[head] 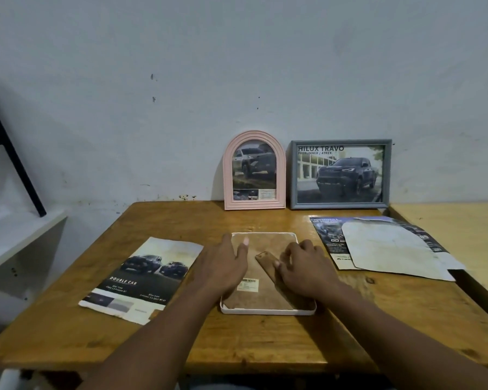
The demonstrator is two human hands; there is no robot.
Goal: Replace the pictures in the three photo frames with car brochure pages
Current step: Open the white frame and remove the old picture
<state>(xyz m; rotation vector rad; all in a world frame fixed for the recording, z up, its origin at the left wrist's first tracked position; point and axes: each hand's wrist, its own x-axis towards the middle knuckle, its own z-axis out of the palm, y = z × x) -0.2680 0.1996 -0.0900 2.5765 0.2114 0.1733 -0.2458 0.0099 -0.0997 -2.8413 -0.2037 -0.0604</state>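
At the middle of the brown wooden table (265, 342), a white rectangular photo frame (268, 311) lies face down, its brown fibreboard backing (265, 243) turned up with a pale barcode sticker (248, 284) on it. The left hand (223, 266) rests flat on the left side of the backing, fingers straight and loose. The right hand (304, 267) sits on the right side with bent fingers, tips against the brown easel leg (266, 261); whether they pinch it cannot be told. Left of the frame lies a dark car brochure page reading "DOUBLE CAB" (144, 277). To the right lies another brochure sheet (328, 235) under a white cut sheet of paper (389, 249). At the back, a pink arched frame (227, 175) and a grey rectangular frame (340, 142) lean on the wall, both showing pickup trucks.
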